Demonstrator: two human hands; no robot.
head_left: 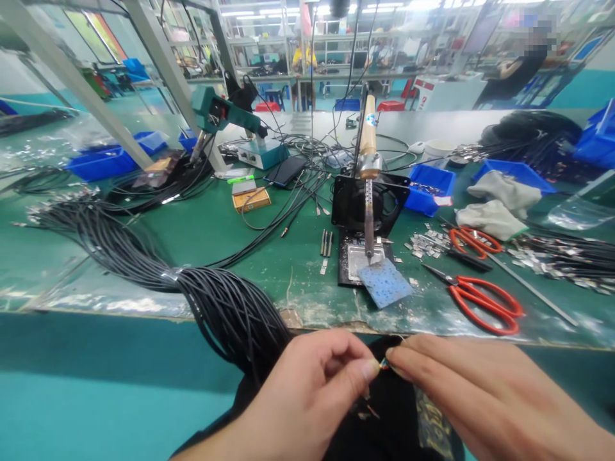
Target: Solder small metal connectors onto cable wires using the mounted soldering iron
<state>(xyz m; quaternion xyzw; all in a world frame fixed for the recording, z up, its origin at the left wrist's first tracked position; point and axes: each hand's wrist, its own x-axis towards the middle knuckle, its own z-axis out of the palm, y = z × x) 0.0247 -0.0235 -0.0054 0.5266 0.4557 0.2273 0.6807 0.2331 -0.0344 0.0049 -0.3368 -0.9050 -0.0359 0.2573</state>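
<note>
My left hand (321, 384) pinches thumb against forefinger, low in the view just in front of the table edge. Between its tips and those of my right hand (466, 378) a short bit of thin coloured wires (383, 363) shows. The fingers of my right hand are pressed together on the other side of these wires. Most of the wires is hidden by the fingers. Left of my hands, a thick bundle of black cables (230, 307) hangs over the edge. Beyond them a soldering iron (369, 211) stands tip down above a blue sponge (385, 283).
Red-handled scissors (485, 304) lie right of the sponge, with a second red-handled pair (475, 240) behind. Small metal connectors (427, 244) are scattered nearby. A black fan (369, 202) stands behind the iron. Blue bins (430, 192), gloves (494, 221) and a teal power unit (263, 153) sit farther back.
</note>
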